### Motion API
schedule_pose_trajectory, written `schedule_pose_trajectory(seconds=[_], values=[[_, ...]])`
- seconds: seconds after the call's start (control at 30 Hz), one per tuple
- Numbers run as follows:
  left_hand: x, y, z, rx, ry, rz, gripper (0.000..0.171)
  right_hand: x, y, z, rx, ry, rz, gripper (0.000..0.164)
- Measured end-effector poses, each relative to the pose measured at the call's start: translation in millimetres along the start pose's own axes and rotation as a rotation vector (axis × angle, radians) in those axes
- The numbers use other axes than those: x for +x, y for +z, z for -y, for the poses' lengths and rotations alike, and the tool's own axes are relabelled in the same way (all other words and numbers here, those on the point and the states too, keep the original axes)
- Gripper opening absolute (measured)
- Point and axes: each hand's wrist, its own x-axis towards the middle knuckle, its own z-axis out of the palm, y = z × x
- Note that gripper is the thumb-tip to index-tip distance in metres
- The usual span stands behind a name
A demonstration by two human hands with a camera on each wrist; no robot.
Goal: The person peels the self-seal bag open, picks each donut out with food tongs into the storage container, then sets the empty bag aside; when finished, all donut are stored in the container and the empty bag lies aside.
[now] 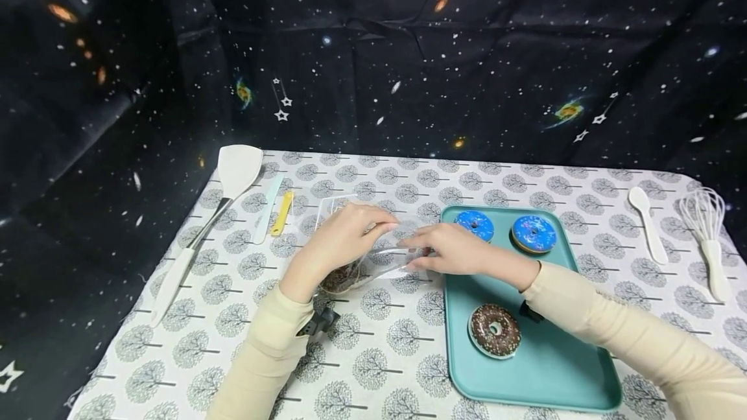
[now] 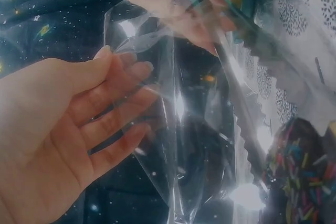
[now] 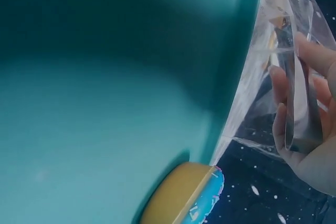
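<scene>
A clear plastic bag (image 2: pixel 157 108) hangs from my left hand (image 2: pixel 68 119), whose thumb and fingertips pinch its film. In the head view the left hand (image 1: pixel 344 232) is over the bag, left of the tray. My right hand (image 1: pixel 446 248) holds metal tongs (image 3: pixel 304 124) near their bent end, fingers curled about the arms. The tongs reach left into the bag's area. A chocolate donut with coloured sprinkles (image 2: pixel 299 177) is near the tongs' serrated arms; in the head view a dark donut (image 1: pixel 338 279) shows partly under the left hand. Whether the tongs touch it I cannot tell.
A teal tray (image 1: pixel 525 381) bears two blue donuts (image 1: pixel 533 234) and a chocolate donut (image 1: pixel 494 331). A white spatula (image 1: pixel 239 167), pale blue knife (image 1: pixel 268 209) and yellow tool (image 1: pixel 283 214) lie left; a white spoon (image 1: pixel 648 225) and whisk (image 1: pixel 709 245) lie right.
</scene>
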Motion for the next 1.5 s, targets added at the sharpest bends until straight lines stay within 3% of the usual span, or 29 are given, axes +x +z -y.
schedule_pose_trajectory(seconds=[0.17,0.4,0.73,0.9,1.13,1.27,1.5], values=[[2.3,2.4,-2.1,0.02,0.014,0.004,0.021,-7,3,4,-0.056,-0.037,-0.054,0.036],[5.7,6.1,-3.6,0.028,0.01,0.018,0.022,-14,5,11,-0.101,-0.026,-0.123,0.03],[9.7,12.2,-5.3,0.069,-0.041,0.086,0.021,-35,1,-5,-0.023,0.057,-0.141,0.032],[8.4,15.1,-6.0,0.062,-0.105,0.145,0.021,-59,-6,-19,-0.044,0.121,-0.18,0.033],[8.4,18.4,-0.2,0.064,-0.083,0.17,0.02,-99,-22,-28,-0.083,0.199,-0.22,0.035],[9.5,19.6,2.8,0.065,-0.108,0.193,0.022,-124,-33,-28,-0.142,0.21,-0.272,0.034],[-4.6,26.6,8.3,0.094,-0.175,0.333,0.033,-171,-51,-21,-0.166,0.262,-0.333,0.036]])
